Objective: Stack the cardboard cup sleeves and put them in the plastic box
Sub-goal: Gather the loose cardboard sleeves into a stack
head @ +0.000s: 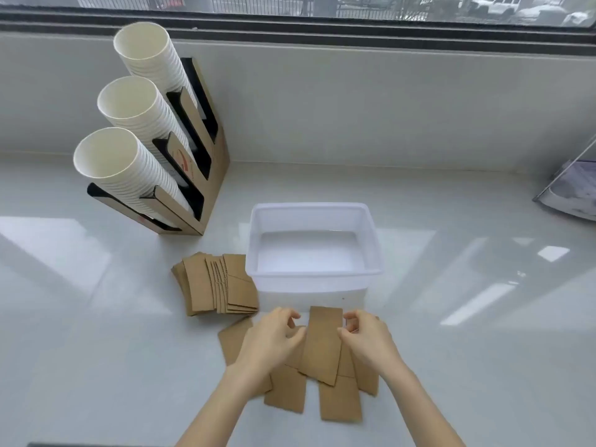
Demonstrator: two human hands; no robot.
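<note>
Two bare forearms reach up from the bottom edge, and between them lie loose sleeves (340, 403), flat brown cardboard strips fanned out on the pale counter (96, 366). The left hand (274, 341) and right hand (367, 341) bracket one top sleeve (324, 343) from either side. Fingers are curled and thumbs seem to touch or nearly touch its long edges, but whether either hand has actually pinched it I cannot tell.

That top sleeve runs with its long axis away from the person, its far short end pointing toward the box (314, 250) and its near end tipped a little to the right. The strips beneath it splay at differing angles, some leaning left, some right.

To do this step well, I would judge it best to press inward on both long edges at once, squaring the strips so their ends line up, then tap the bundle against the counter before lifting.

Beyond the grip, just ahead of the fingertips, stands the translucent plastic box, which looks empty. Ahead and to the left of the left hand, touching the box's left wall, lies a second pile (216, 285) of sleeves, roughly gathered but overlapping unevenly, also lying lengthwise away from the person.
</note>
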